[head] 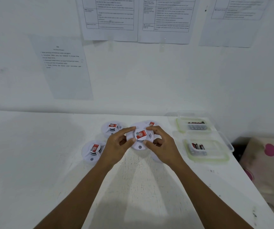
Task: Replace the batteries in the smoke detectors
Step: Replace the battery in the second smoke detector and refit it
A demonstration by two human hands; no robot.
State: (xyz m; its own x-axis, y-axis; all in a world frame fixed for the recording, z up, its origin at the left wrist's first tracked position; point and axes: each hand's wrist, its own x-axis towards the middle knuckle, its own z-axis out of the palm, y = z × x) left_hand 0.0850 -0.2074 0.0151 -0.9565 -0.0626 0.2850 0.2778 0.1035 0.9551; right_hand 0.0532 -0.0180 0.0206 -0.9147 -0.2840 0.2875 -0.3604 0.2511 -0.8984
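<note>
1. The white smoke detector (140, 140) with a red sticker is over the middle of the table (33, 154).
2. The left hand (116, 146) and the right hand (163, 147) both grip its edges.
3. A second detector (112, 128) lies just left of it.
4. A far box (177, 124) and a near box (189, 156) of batteries sit to its right.
</note>
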